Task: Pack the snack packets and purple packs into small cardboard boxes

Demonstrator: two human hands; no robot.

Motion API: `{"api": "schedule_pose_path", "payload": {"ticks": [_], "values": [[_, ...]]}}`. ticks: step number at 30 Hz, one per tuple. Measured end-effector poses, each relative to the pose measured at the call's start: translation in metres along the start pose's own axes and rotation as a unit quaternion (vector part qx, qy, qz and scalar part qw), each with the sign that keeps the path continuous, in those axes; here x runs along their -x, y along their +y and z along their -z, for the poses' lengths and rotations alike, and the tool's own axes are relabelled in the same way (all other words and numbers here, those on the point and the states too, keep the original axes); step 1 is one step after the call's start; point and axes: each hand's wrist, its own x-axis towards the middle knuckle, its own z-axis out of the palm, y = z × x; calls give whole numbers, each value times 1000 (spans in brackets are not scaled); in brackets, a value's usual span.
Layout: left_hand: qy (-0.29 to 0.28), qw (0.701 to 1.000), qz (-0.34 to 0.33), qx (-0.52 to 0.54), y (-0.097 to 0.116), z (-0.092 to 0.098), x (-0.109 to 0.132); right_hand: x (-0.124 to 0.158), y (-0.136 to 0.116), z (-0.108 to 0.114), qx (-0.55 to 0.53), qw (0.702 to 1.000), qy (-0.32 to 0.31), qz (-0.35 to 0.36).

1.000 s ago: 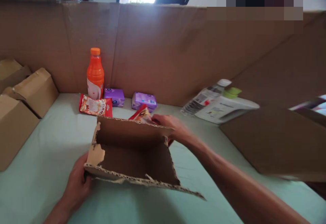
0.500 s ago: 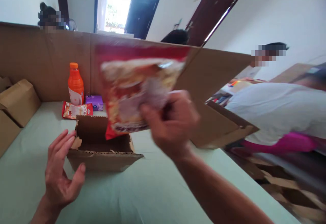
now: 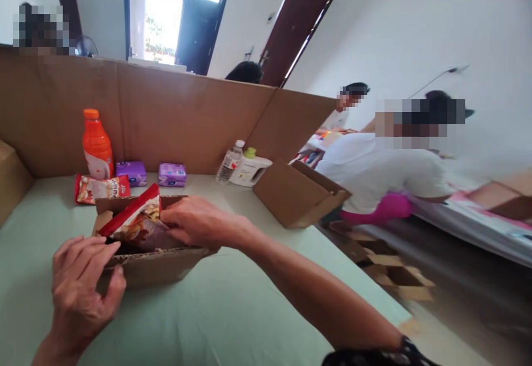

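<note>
My right hand (image 3: pixel 195 222) is closed on the right side of a red snack bag (image 3: pixel 139 224). The bag is tilted, its lower part down inside an open cardboard box (image 3: pixel 162 269) and its red top edge sticking out above the rim. At the box's left front corner is my left hand (image 3: pixel 85 283), fingers stretched apart, the fingertips over the rim; whether they press on it I cannot tell. Behind the box lies a second red snack bag (image 3: pixel 102 188), in front of an orange-red drink bottle (image 3: pixel 97 147). The box's inside is mostly hidden.
Two purple tissue packs (image 3: pixel 131 173) stand by a tall cardboard wall (image 3: pixel 187 116). Farther right are a clear water bottle (image 3: pixel 230 163), a white jug (image 3: pixel 249 171) and another cardboard box (image 3: pixel 297 194). A co-worker in a white shirt (image 3: pixel 369 172) bends beyond the table's right edge.
My right hand has lowered the snack bag from above the box into its opening. My left hand has moved closer around the box's front left corner. The view has turned to the right.
</note>
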Motion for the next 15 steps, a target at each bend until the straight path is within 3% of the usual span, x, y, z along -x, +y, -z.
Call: {"api": "schedule_pose_path", "payload": {"ticks": [4, 9, 12, 15], "values": [[-13, 1000, 12, -3, 6, 0, 2, 1, 5, 4, 10, 1000, 12, 12], [-24, 999, 35, 27, 18, 0, -2, -18, 3, -23, 56, 992, -98, 51], [-29, 998, 40, 42, 23, 1, -1, -37, -5, -36, 67, 986, -121, 96], [-32, 997, 41, 54, 25, 2, 2, -54, -10, -46, 83, 981, -150, 94]]}}
